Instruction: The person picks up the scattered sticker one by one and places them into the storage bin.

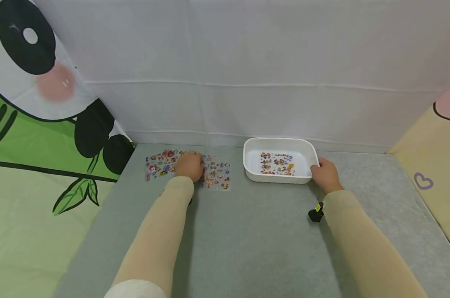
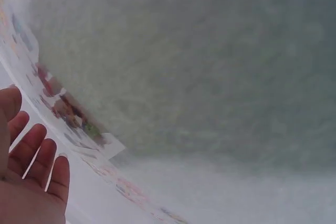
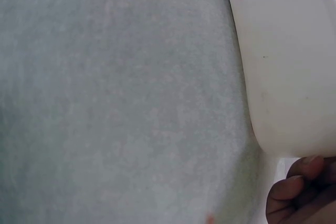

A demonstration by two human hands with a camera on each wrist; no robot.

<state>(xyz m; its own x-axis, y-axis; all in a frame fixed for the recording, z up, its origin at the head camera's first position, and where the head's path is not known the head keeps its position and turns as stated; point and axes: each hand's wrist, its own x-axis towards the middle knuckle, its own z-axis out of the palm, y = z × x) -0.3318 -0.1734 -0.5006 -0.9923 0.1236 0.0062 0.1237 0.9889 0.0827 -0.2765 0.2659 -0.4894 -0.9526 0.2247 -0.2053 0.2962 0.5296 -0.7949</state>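
My left hand (image 1: 189, 166) is over sheets of small colourful stickers (image 1: 217, 176) on the left of the table and covers part of them. In the left wrist view the fingers (image 2: 39, 156) are loosely bent, with nothing seen held between them; a sticker sheet (image 2: 68, 111) lies beside them. My right hand (image 1: 326, 176) grips the right end of a white plastic tray (image 1: 273, 179), thumb at its rim. In the right wrist view the curled fingers (image 3: 289, 188) are at the tray's corner. More small stickers (image 1: 277, 164) lie inside the tray.
The grey tabletop (image 1: 247, 240) stretches in front of both hands. Behind it hangs a white cloth (image 1: 225, 107). Printed cartoon cloths (image 1: 61, 136) stand along the left and right sides. A small black camera (image 1: 316, 213) is on the right wrist.
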